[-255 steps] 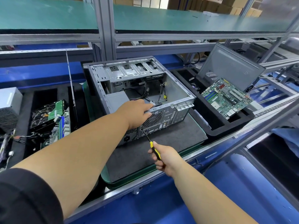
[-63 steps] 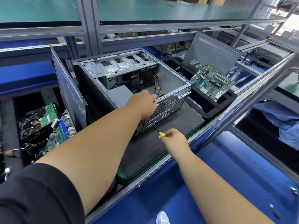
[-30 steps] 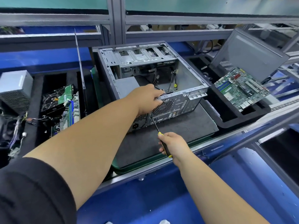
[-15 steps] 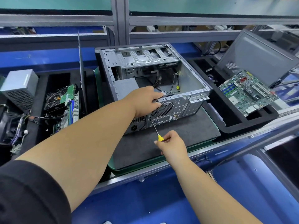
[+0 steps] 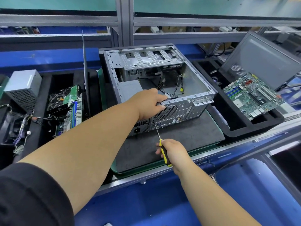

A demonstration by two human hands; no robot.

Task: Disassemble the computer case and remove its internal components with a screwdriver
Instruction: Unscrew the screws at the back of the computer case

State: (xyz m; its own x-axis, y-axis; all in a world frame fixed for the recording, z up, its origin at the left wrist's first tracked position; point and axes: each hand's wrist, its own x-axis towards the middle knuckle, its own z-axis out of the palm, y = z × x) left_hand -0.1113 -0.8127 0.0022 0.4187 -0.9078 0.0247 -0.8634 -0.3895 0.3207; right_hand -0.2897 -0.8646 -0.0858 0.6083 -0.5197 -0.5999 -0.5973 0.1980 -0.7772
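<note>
An open grey computer case (image 5: 193, 82) lies on its side on a dark mat (image 5: 187, 136), its rear panel facing me. Loose cables and a grey power supply (image 5: 130, 88) remain inside. My left hand (image 5: 149, 103) grips the top edge of the rear panel, fingers curled over it beside the fan grille. My right hand (image 5: 172, 150) holds a yellow-and-black screwdriver (image 5: 162, 147) by its handle. The shaft slants up and left, its tip at the rear panel just below my left hand.
A removed motherboard (image 5: 250, 95) and a side panel (image 5: 263, 59) rest in a black foam tray (image 5: 254, 129) on the right. On the left lie another power supply (image 5: 22, 88), a fan, boards (image 5: 71, 108) and cables. An upright panel (image 5: 83, 66) stands left of the case.
My right hand has turned the screwdriver, so more of the handle shows now. My left hand keeps its grip on the rear panel. The case has not moved.
</note>
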